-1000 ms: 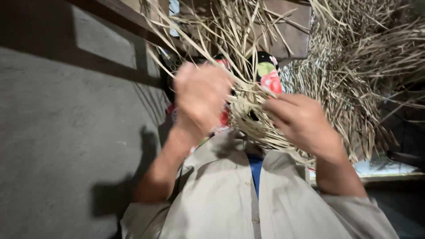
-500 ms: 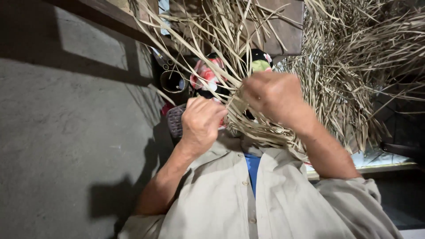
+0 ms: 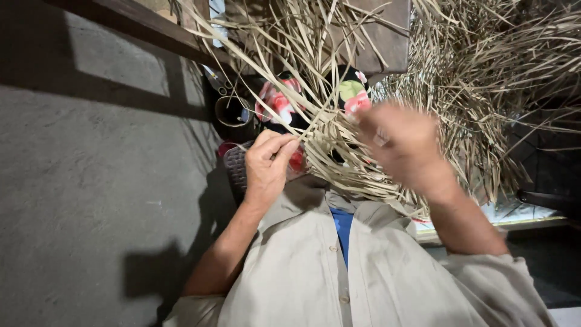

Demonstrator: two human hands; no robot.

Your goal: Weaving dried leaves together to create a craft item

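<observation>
A partly woven mat of dried, pale straw strips [image 3: 339, 160] lies across my lap, with loose ends fanning up and away. My left hand [image 3: 269, 160] pinches a few strips at the mat's left edge, fingers curled. My right hand [image 3: 402, 148] is blurred with motion and closes on strips at the mat's right side. Under the weave shows black cloth with pink and green flowers [image 3: 278, 103]. My beige shirt [image 3: 315, 266] fills the lower part of the view.
A large heap of loose dried strips [image 3: 496, 91] lies to the right. A small dark woven basket [image 3: 235, 166] and a dark round container [image 3: 230, 112] sit left of my left hand. Grey concrete floor [image 3: 91, 200] spreads left; a wooden beam [image 3: 145, 27] crosses above.
My left hand dropped from higher up to the mat's left edge and stays there. My right hand rose to the strips, then slid slightly right and down.
</observation>
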